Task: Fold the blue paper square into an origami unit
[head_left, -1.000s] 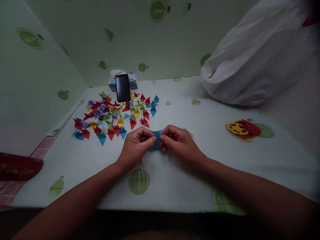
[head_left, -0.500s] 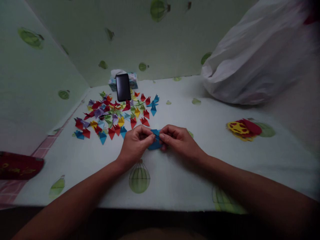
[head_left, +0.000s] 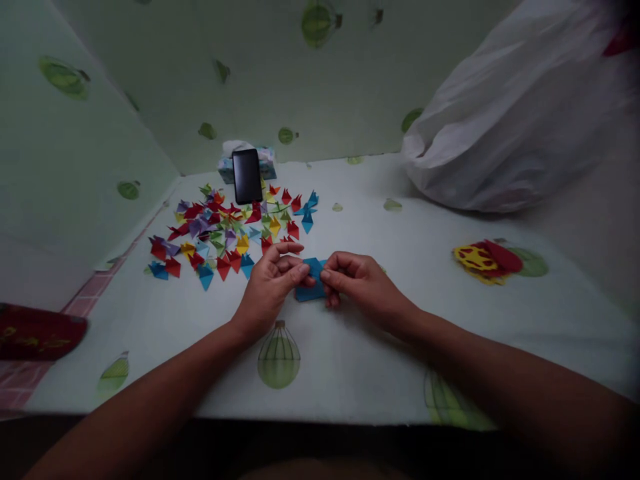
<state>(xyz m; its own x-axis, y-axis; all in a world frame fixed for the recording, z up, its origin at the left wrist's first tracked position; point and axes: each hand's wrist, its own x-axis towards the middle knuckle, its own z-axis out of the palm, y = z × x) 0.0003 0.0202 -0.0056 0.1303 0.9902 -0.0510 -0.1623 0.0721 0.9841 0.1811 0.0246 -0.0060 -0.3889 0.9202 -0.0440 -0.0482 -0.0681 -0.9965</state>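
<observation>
Between my hands is a small piece of folded blue paper, low over the table. My left hand pinches its left side with thumb and fingers, the index finger raised a little. On the paper's right edge, my right hand closes thumb against fingers. Parts of the paper are hidden behind my fingertips. Just beyond my left hand spreads a pile of small folded paper birds in red, blue, yellow, green and purple.
A black phone leans on a tissue box behind the pile. Yellow and red cutout pieces lie to the right. A big white plastic bag stands at the back right. At the left edge is a red object with gold markings.
My left index finger has lifted off and straightened somewhat. More of the blue paper shows between my hands, and my right hand has shifted slightly to the right.
</observation>
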